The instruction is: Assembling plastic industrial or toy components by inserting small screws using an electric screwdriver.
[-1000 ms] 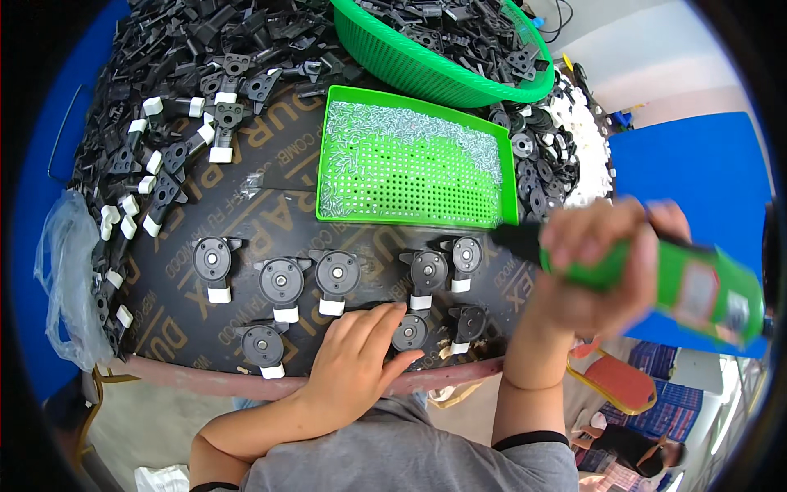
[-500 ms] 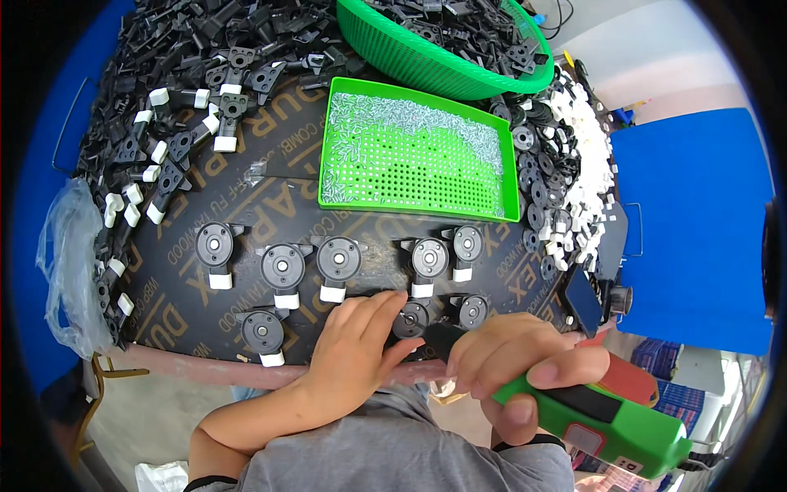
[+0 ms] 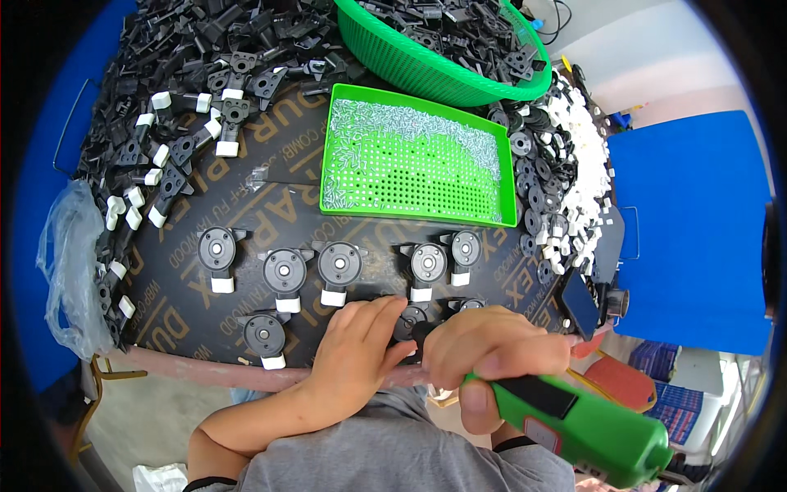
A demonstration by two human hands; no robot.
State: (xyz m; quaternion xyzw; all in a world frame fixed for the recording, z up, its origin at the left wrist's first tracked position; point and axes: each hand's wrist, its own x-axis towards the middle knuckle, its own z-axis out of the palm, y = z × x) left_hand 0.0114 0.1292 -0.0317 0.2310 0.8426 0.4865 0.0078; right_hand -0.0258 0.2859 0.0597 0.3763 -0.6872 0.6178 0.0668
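Observation:
My right hand (image 3: 492, 353) grips a green electric screwdriver (image 3: 590, 422), its tip pointing down at a round black plastic part (image 3: 410, 321) near the table's front edge. My left hand (image 3: 357, 353) lies flat beside that part, fingers touching it. Several more black round parts with white clips (image 3: 284, 271) stand in rows on the dark board (image 3: 246, 205). The screwdriver's tip is hidden behind my hands.
A green perforated tray (image 3: 418, 160) with small silver screws sits behind the rows. A green basket (image 3: 434, 49) of black parts stands at the back. Heaps of black and white pieces (image 3: 566, 164) lie right and left. A plastic bag (image 3: 65, 262) hangs at the left edge.
My right hand has brought the screwdriver from the right side of the tray down to the front row, close to my left hand. The left hand has stayed put.

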